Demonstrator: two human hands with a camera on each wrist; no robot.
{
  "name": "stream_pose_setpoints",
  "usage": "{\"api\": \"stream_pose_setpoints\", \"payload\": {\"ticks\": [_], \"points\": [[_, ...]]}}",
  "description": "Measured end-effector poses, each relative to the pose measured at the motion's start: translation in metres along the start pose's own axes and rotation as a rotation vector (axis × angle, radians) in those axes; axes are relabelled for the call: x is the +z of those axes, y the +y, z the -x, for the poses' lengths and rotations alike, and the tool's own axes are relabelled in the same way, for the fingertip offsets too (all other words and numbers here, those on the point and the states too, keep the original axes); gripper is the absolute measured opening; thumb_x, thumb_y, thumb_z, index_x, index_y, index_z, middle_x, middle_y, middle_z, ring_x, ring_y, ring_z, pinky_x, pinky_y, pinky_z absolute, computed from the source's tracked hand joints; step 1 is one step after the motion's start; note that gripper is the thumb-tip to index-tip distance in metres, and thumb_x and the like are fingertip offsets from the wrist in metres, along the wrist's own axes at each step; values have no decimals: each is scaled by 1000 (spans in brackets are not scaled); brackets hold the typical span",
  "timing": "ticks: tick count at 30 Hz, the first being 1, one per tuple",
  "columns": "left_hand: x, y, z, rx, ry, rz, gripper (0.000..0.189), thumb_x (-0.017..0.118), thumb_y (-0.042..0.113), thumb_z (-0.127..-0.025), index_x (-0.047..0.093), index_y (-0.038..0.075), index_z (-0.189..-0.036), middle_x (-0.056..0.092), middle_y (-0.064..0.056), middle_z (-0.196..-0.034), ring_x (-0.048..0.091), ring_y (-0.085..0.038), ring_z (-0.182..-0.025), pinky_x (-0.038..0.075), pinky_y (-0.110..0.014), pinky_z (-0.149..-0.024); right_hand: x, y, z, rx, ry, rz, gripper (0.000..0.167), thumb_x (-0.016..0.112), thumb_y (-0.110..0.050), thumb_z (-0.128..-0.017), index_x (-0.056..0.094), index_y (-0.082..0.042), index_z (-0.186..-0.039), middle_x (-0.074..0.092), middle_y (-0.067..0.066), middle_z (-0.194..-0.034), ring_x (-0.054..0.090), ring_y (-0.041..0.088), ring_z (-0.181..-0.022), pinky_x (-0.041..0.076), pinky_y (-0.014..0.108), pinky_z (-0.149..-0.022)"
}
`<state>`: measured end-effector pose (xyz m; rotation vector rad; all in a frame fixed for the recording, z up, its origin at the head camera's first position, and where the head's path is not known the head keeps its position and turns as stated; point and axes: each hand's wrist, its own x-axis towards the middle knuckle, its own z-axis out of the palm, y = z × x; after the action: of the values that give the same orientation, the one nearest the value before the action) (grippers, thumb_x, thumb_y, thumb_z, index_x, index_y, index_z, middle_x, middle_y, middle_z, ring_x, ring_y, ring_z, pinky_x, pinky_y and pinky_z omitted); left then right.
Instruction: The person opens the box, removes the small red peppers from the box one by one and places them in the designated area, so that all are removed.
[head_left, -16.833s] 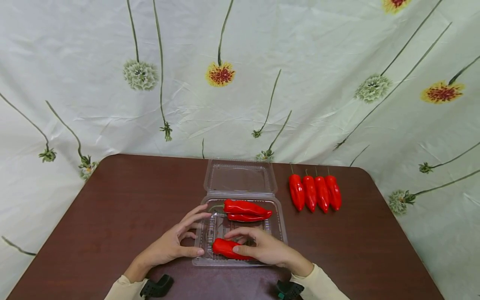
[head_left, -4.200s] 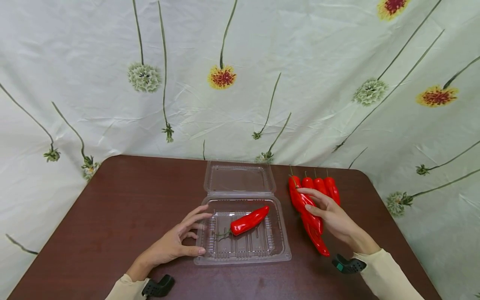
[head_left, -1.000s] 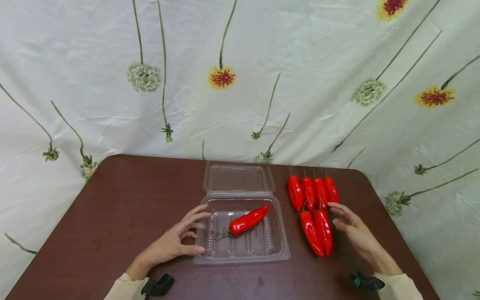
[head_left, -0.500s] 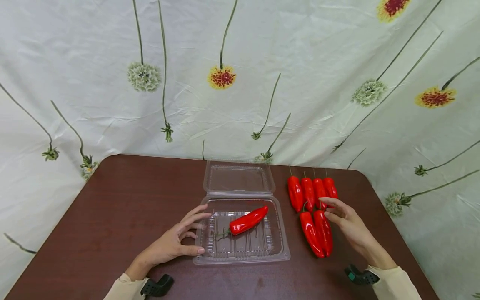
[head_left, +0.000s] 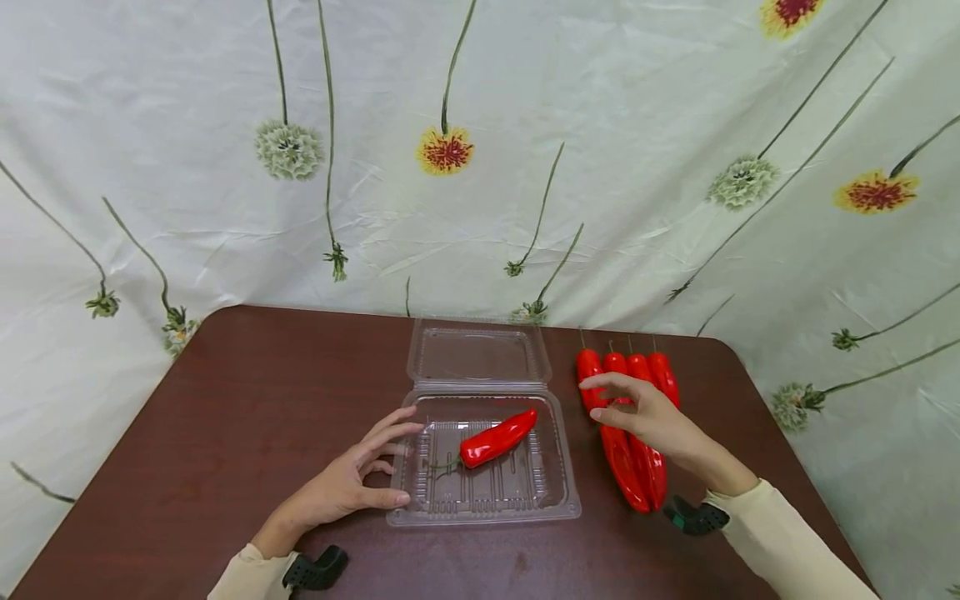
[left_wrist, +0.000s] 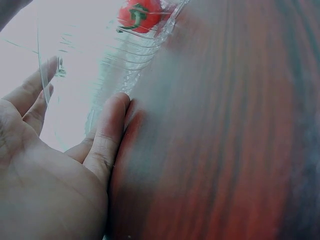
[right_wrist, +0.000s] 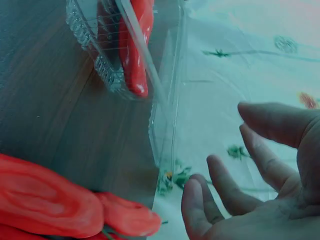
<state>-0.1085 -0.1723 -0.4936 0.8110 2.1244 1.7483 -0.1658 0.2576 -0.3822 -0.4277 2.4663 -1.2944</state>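
Note:
A clear plastic clamshell container lies on the table with its lid folded back. One red chili pepper with a green stem rests slantwise inside it. My left hand touches the container's left side, fingers spread and fairly straight. In the left wrist view the thumb lies along the container's edge. My right hand is held over the red peppers at the right, fingers loosely bent, with nothing between them. Below it two peppers lie side by side, their stem ends hidden by the hand.
Several red peppers form a row at the back right, stems toward the far edge. The transparent lid lies behind the base. A pale flowered cloth hangs behind the dark brown table.
Since the oldest frame, two of three peppers have left the container and now lie before the back row. Lately my right hand has moved left, empty. My left hand stays put.

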Motion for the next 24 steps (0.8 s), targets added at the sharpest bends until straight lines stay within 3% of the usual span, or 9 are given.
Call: {"api": "stream_pose_setpoints", "payload": {"ticks": [5, 13, 18, 24], "points": [[0, 0, -1, -5, 1, -5, 78, 75, 6, -89, 34, 8, -155, 8, -12, -167, 51, -23, -128, 47, -31, -91, 4, -16, -13, -106, -77, 124, 39, 73, -19, -92, 63, -10, -129, 60, 12, -133, 55, 34, -119, 54, 37, -89], [-1, -1, 0, -11, 5, -14, 78, 75, 7, -89, 33, 9, -155, 7, -11, -168, 51, -23, -129, 47, -31, -91, 20, -41, -43, -250, -335, 149, 29, 72, -15, -92, 68, -15, -121, 62, 8, -136, 55, 30, -129, 44, 55, -104], [-1, -1, 0, -5, 6, -13, 78, 74, 6, -89, 33, 9, -155, 7, -10, -168, 51, -25, -129, 47, -31, -91, 39, -49, -59, -272, -485, 146, 25, 71, -10, -92, 72, -13, -116, 61, 11, -139, 52, 28, -132, 42, 58, -106], [-1, -1, -1, -8, 6, -6, 78, 75, 5, -89, 34, 9, -155, 8, -12, -167, 52, -23, -129, 47, -31, -92, 62, -58, -70, -260, -538, 271, 25, 71, -8, -90, 73, -13, -115, 63, 7, -133, 53, 22, -128, 42, 54, -107]]}}
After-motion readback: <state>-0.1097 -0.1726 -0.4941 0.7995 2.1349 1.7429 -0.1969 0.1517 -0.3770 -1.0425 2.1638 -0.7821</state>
